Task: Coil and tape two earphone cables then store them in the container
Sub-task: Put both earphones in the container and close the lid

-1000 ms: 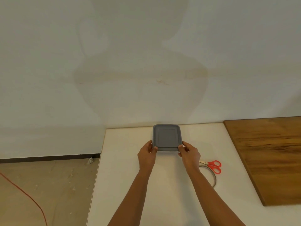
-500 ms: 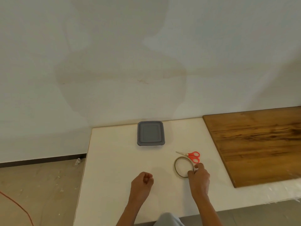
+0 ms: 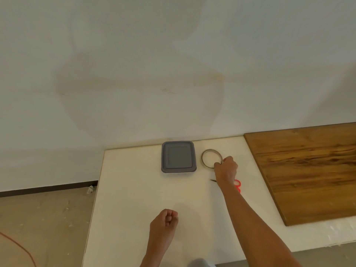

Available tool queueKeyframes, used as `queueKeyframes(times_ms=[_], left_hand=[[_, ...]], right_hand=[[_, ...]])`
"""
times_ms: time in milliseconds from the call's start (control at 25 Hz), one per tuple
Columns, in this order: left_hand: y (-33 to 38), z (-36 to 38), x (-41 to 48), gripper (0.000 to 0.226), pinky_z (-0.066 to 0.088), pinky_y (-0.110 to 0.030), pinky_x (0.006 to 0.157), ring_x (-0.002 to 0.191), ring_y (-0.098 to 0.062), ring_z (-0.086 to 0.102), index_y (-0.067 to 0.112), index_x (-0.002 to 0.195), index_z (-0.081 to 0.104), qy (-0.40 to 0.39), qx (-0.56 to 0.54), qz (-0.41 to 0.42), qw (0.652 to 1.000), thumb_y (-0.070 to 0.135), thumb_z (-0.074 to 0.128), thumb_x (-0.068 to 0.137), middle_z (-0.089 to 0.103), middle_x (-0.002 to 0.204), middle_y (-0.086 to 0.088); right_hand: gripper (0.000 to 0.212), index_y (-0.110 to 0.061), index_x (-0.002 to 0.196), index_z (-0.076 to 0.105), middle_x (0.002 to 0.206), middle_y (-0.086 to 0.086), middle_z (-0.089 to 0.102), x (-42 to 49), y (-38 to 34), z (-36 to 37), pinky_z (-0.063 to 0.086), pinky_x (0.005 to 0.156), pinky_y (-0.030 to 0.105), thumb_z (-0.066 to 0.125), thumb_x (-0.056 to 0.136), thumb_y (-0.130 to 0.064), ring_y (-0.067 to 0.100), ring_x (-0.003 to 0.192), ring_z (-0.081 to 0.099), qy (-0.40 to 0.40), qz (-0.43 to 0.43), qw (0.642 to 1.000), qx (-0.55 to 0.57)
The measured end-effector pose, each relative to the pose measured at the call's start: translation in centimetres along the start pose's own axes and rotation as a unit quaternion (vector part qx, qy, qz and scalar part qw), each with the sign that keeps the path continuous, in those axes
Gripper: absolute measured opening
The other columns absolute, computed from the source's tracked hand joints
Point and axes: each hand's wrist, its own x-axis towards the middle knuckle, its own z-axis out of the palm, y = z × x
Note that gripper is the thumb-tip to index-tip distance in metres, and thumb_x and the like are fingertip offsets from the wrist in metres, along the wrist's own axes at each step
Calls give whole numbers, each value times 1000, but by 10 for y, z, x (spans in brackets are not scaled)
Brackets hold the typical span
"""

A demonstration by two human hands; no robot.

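A square container with a grey lid [image 3: 178, 157] sits closed at the far edge of the white table [image 3: 133, 193], near the wall. Just right of it lies a thin tape roll [image 3: 207, 153], and my right hand [image 3: 225, 168] pinches its near right rim. My right forearm covers most of the red-handled scissors [image 3: 238, 185]; only the blade tip and part of a handle show. My left hand [image 3: 165, 222] rests near the table's front as a curled fist holding nothing. No earphone cables are visible.
A brown wooden board [image 3: 308, 170] covers the table's right part. The white wall stands right behind the table. Bare floor with an orange cord [image 3: 19, 247] lies to the left.
My right hand has carried the tape roll from beside the scissors to the far side, next to the container. The left hand stays curled near the front edge.
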Motion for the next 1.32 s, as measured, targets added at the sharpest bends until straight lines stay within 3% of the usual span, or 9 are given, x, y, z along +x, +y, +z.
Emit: queueKeyframes(times_ms=[120,200,320,400,560,800,1040,1200,1320], left_hand=[[-4,2,-4,9,43,-5,60,74,-12,64,19,81,67,-1,7,-6,1000,19,62,88,70,78,4],[-5,1,-5,10,43,-7,61,77,-15,65,19,80,67,4,13,-1,1000,20,62,88,70,78,4],[-5,1,-4,10,42,-8,64,79,-18,65,20,78,66,7,30,8,999,20,63,87,70,77,2],[-3,3,-5,11,42,-9,64,79,-19,65,18,77,66,4,27,12,1000,18,63,87,70,78,-1],[1,9,-8,11,43,-6,64,79,-15,65,19,78,68,-11,14,18,1000,14,63,87,70,78,2],[-1,13,-7,8,42,-7,65,80,-17,65,15,83,68,-7,28,8,1000,16,62,88,70,81,-1],[0,8,-5,12,42,-4,63,75,-7,64,21,80,69,-8,5,10,1000,13,64,86,71,80,8],[3,7,-6,10,42,-2,62,72,8,61,17,82,69,-7,-18,12,1000,11,63,87,71,81,9],[1,6,-5,10,42,-3,61,69,10,60,17,82,69,-13,-17,4,1000,11,63,87,71,79,9]], right_hand=[[31,-2,114,51,113,19,58,-7,4,-7,46,67,31,63,90,-18,27,87,58,0,-25,1000,-2],[46,-8,126,51,126,16,54,-11,20,-26,49,81,35,67,88,-26,29,110,53,2,-95,993,-71],[72,-18,144,40,153,12,30,-12,57,-52,33,109,43,74,81,-29,32,140,24,-114,-168,945,-256],[73,-18,144,38,153,10,30,-12,78,-56,27,113,40,73,81,-24,30,142,22,-177,-179,929,-272],[41,-11,125,60,122,8,56,-19,87,-55,49,92,32,68,86,-13,25,114,52,-92,-190,956,-204],[21,-8,100,61,86,6,57,-43,87,-49,45,60,28,54,92,-26,20,84,49,-12,-155,945,-286],[29,-2,92,65,85,13,60,-3,48,-44,43,62,33,54,92,-29,26,85,52,50,-81,966,-241],[32,-1,97,65,91,15,61,26,27,-34,48,66,35,54,94,-30,28,91,54,54,-79,962,-255],[35,0,98,64,94,17,59,29,25,-33,46,66,33,53,95,-33,27,91,52,62,-93,958,-264]])
